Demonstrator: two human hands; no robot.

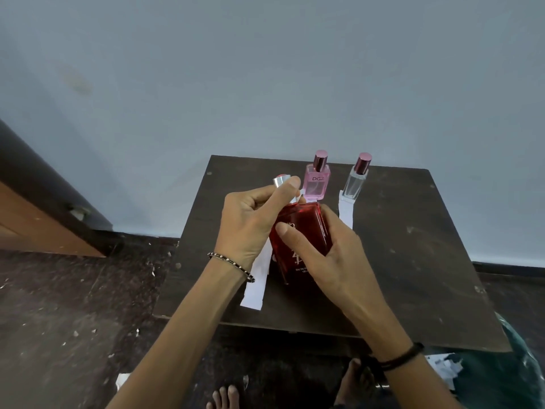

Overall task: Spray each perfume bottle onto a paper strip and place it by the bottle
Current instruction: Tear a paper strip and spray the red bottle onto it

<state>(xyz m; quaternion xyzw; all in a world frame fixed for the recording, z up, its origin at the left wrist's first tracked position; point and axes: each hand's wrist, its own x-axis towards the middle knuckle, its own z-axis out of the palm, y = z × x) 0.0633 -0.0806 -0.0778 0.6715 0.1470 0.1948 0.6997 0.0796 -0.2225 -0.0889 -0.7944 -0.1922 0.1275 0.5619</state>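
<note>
A large red perfume bottle is held above the dark wooden table. My right hand grips its body from the right. My left hand is closed around its silver cap at the top. Under my left hand a white paper strip lies on the table. At the back stands a pink perfume bottle marked DGZ. To its right is a clear perfume bottle with a pink cap, and a second paper strip lies in front of it.
A pale blue wall rises behind the table. At the left stands a brown wooden door. The dark floor is littered with paper scraps. My bare feet show below the table's front edge, and green cloth lies at the lower right.
</note>
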